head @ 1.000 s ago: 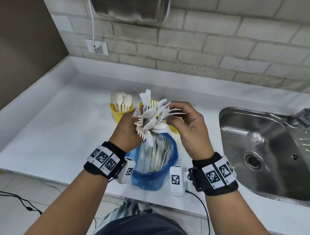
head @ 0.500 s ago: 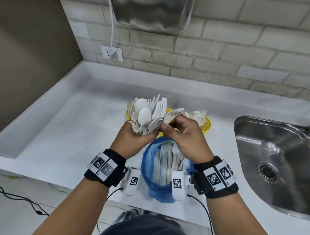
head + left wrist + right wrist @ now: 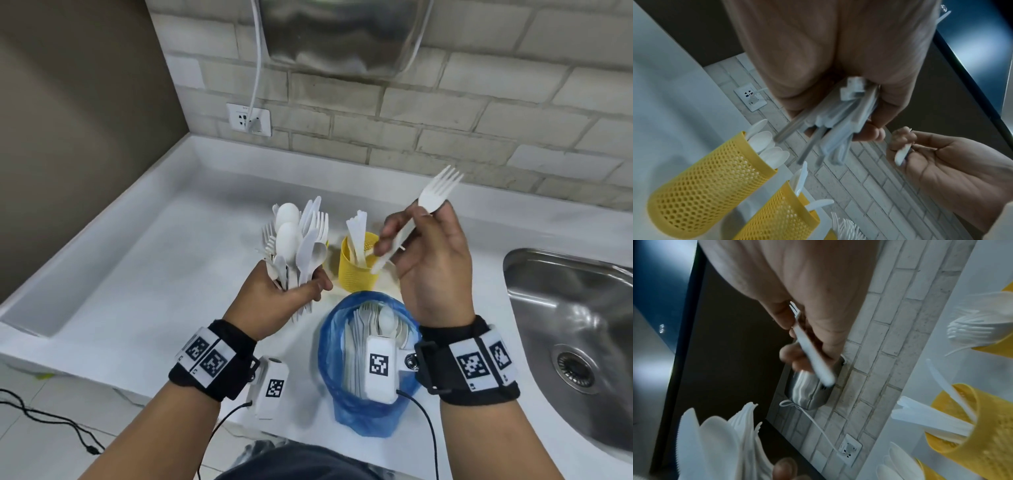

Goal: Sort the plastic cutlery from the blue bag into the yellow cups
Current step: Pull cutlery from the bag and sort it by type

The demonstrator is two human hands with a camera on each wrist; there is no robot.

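Single white plastic fork (image 3: 432,198), tines up, pinched by right hand (image 3: 430,265) fingers above the yellow mesh cup of knives (image 3: 354,265). Fork cup sits hidden behind that hand: carry it there, drop handle-first. Left hand (image 3: 277,298) grips mixed white cutlery bundle (image 3: 296,240); blue plastic bag (image 3: 363,404) on tabletop still holds more.

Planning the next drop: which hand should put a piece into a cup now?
Right. The right hand already pinches a single fork, lifted free beside the yellow cup. The left hand grips the mixed bundle, so it probably cannot release just one piece.
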